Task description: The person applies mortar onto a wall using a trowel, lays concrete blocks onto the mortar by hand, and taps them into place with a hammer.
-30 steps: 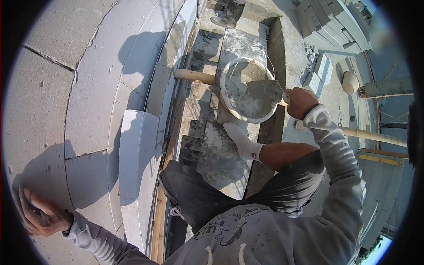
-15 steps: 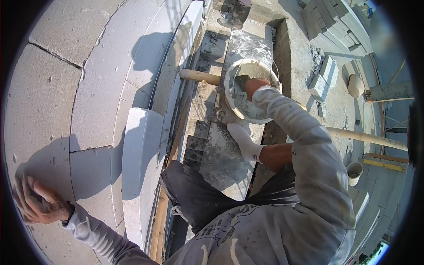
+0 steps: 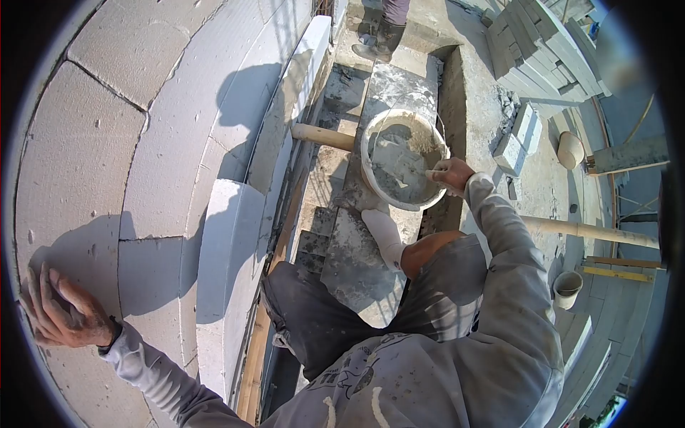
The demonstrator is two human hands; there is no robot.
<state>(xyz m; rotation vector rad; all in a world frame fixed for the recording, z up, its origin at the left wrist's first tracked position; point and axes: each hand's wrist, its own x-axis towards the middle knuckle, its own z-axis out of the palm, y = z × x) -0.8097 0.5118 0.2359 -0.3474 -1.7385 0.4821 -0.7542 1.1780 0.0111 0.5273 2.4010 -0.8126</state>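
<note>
My left hand (image 3: 70, 310) rests with its fingers apart against the pale block wall (image 3: 68, 167). At the bucket's right rim my right hand (image 3: 452, 175) is closed, its fingers curled round what appears to be the handle of a trowel. The trowel's blade does not show and seems sunk in the mortar. Wet grey mortar (image 3: 399, 160) fills much of the round bucket (image 3: 369, 175), which has a thin wire handle. The bucket stands on a mortar-stained plank (image 3: 367, 264) in front of my legs.
A loose white block (image 3: 227, 246) sits along the wall's edge. A round wooden pole (image 3: 325, 136) runs close to the bucket. Another person's boot (image 3: 385, 39) is at the far end. Stacked blocks (image 3: 531, 50), a tipped bucket (image 3: 570, 150) and a small bucket (image 3: 568, 284) lie right.
My right hand has moved from the inside of the bucket back to its right rim. The trowel's dark blade, visible before, is out of sight. My left hand stays on the wall.
</note>
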